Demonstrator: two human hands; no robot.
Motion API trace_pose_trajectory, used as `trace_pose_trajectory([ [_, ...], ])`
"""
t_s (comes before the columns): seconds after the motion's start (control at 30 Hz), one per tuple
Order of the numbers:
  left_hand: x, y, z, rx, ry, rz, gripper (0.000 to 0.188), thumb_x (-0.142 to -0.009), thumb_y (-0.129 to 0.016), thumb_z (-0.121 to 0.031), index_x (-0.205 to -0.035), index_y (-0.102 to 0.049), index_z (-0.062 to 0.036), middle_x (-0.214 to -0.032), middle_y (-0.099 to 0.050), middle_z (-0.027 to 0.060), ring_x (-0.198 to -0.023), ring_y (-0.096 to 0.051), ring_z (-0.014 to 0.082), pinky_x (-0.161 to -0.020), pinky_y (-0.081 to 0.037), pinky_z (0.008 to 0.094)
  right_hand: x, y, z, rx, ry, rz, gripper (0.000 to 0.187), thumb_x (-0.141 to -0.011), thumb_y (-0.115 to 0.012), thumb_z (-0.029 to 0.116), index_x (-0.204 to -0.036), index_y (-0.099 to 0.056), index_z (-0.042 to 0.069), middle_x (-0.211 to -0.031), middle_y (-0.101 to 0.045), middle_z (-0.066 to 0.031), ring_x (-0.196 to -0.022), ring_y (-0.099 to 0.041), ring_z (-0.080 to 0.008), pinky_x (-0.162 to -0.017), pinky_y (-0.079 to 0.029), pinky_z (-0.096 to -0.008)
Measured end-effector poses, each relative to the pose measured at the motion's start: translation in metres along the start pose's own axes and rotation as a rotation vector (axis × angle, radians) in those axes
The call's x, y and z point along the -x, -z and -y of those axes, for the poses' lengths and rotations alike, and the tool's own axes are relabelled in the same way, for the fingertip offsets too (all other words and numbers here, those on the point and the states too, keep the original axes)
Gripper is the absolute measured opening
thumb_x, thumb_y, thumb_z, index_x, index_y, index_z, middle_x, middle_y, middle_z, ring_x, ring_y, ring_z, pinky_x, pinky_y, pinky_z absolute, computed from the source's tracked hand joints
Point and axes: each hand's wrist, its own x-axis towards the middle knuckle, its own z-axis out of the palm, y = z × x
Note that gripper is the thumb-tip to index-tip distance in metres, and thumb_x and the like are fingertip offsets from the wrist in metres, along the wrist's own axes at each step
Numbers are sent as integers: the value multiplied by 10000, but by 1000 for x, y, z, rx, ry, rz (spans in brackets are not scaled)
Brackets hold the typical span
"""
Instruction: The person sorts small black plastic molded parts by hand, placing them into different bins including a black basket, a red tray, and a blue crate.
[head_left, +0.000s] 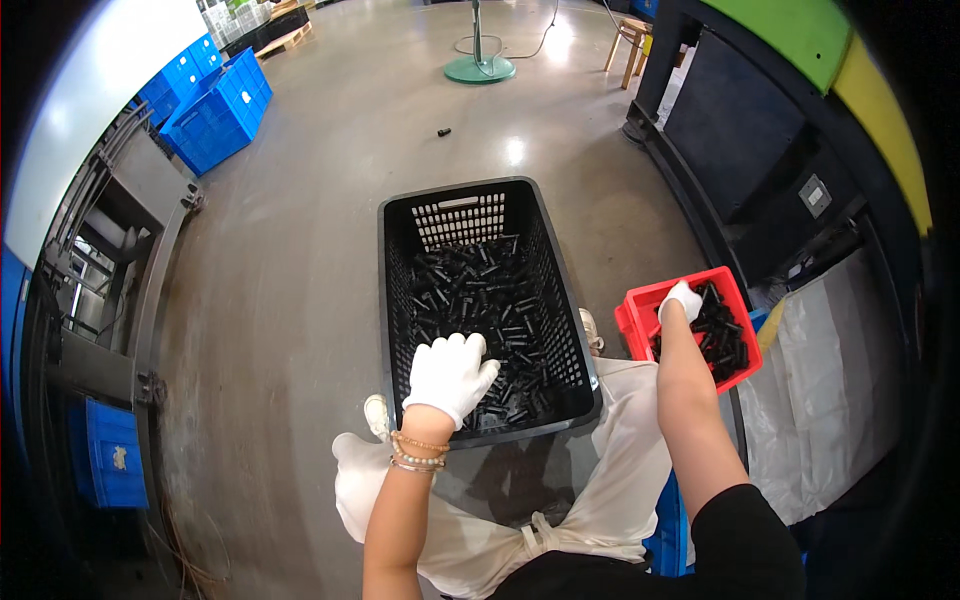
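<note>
A black plastic crate (pixel 565 330) with slotted walls stands on the floor between my legs. Many small black cylindrical parts (pixel 485 290) lie jumbled inside it. My left hand (pixel 450 375), in a white glove, is over the near left part of the crate. Its fingers curl downward and the thumb is out to the right; whatever they hold is hidden beneath the hand. My right hand (pixel 681 300), also gloved in white, reaches into a red bin (pixel 637 335) at the right. Similar black parts (pixel 722 335) lie beside that hand, whose fingers are hidden.
One loose black piece (pixel 444 132) is on the floor beyond the crate. Blue crates (pixel 222 110) stand at the far left, near a machine frame (pixel 150 290). A dark machine (pixel 740 130) borders the right side. Farther off are a green round base (pixel 480 69) and a wooden stool (pixel 630 45).
</note>
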Motion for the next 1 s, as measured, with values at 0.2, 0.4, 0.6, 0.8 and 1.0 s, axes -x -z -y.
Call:
trace_pose_trajectory([
  [0.2, -11, 8, -5, 102, -114, -182, 236, -816, -614, -315, -888, -569, -95, -752, -586, 87, -730, -591, 266, -643, -459, 386, 95, 12, 101, -454, 416, 1003, 225, -811, -674, 297, -811, -630, 77, -602, -499, 30, -412, -384, -69, -370, -285, -242],
  [0.4, -30, 13, -19, 212, 59, -461, 436, -782, -680, -296, -1135, -518, -98, -817, -609, 82, -706, -613, 253, -615, -495, 349, 258, 61, 91, -5, 366, 1845, 260, -869, -605, 317, -767, -546, 85, -584, -466, 36, -393, -332, -32, -342, -221, -197],
  [0.6, -27, 21, -14, 284, 95, -476, 516, -773, -695, -280, -1210, -482, -106, -824, -619, 92, -690, -625, 234, -609, -503, 329, 286, 92, 95, -111, 314, 1959, 303, -899, -538, 340, -762, -552, 70, -581, -465, 22, -391, -346, -42, -341, -249, -207],
  [0.8, -27, 24, -10, 590, 164, -361, 445, -825, -643, -300, -1172, -472, -79, -737, -627, 102, -634, -622, 285, -547, -480, 377, 282, 103, 95, -43, 335, 1935, 344, -906, -528, 356, -779, -566, 38, -567, -443, 33, -396, -337, -23, -343, -236, -192],
  [1.0, -30, 27, -11, 985, 366, -451, 227, -888, -556, -227, -949, -539, -10, -633, -597, 115, -516, -581, 203, -507, -441, 321, 275, 117, 96, -204, 334, 1989, 378, -949, -355, 332, -843, -572, 41, -581, -433, 13, -468, -379, -38, -418, -307, -197],
])
